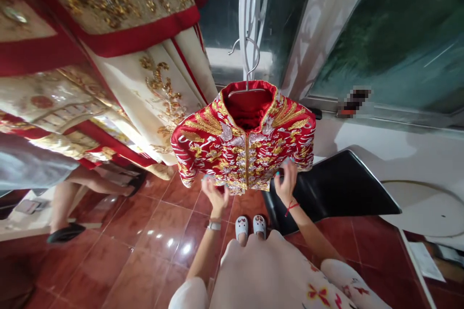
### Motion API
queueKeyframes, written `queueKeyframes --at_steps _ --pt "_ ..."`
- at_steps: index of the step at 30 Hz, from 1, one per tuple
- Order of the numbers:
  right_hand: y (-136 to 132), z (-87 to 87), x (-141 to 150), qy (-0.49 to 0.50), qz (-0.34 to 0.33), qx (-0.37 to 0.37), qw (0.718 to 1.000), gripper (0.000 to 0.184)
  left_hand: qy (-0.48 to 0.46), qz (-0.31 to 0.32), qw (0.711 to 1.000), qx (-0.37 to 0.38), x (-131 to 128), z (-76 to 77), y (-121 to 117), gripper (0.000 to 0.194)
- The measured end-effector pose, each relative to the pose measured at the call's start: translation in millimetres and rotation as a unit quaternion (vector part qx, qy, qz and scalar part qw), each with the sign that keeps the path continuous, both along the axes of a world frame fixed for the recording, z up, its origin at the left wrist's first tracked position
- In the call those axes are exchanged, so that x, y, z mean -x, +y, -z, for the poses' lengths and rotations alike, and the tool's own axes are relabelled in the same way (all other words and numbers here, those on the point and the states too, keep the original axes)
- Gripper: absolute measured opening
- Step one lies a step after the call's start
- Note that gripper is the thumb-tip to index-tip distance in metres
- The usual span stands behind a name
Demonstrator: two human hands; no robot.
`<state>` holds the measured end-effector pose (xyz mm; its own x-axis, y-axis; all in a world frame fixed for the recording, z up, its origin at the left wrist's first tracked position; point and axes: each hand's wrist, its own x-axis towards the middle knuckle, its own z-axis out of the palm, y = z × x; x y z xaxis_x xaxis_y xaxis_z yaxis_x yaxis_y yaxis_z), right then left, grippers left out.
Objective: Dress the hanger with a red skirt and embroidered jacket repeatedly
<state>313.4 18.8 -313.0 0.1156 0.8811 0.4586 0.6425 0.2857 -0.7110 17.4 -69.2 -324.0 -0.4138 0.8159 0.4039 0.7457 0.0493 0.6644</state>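
Note:
A red embroidered jacket (232, 147) with gold and silver stitching and a stand-up collar hangs from a metal hanger (248, 65) in front of me. Its front is closed along the centre. My left hand (215, 194) is at the jacket's lower edge, with fingers and thumb apart. Near the hem on the other side, my right hand (286, 182) is raised, its thumb spread from the fingers. Whether the fingertips touch the cloth is hard to tell. Neither hand grips anything I can see.
Gold-and-cream embroidered garments (145, 72) hang at left, beside another person's legs (67, 198). A white metal stand (250, 5) rises behind the jacket. To the right are a black chair (333, 186) and a round white table (427, 207). The floor (163, 236) is red tile.

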Motion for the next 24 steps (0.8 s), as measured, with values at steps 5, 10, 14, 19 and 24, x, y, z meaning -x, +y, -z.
queueKeyframes --at_steps 5,10,14,19,24 --pt "76 -70.4 3 -0.231 -0.31 -0.048 0.921 0.041 0.283 0.36 0.885 0.087 22 -76.4 68 0.044" --pt "145 -99.3 23 -0.32 -0.403 -0.061 0.855 0.052 0.37 0.38 0.844 0.081 49 -123.6 138 0.055" --pt "136 -54.7 27 -0.306 -0.416 0.002 0.856 0.052 0.361 0.358 0.854 0.11 50 -96.8 139 0.056" --pt "108 6.7 14 -0.254 -0.377 0.081 0.887 0.055 0.334 0.352 0.852 0.195 55 -45.1 106 0.058" --pt "44 44.8 -15 -0.196 -0.31 0.17 0.915 0.044 0.191 0.196 0.929 0.247 32 3.5 -4 0.058"
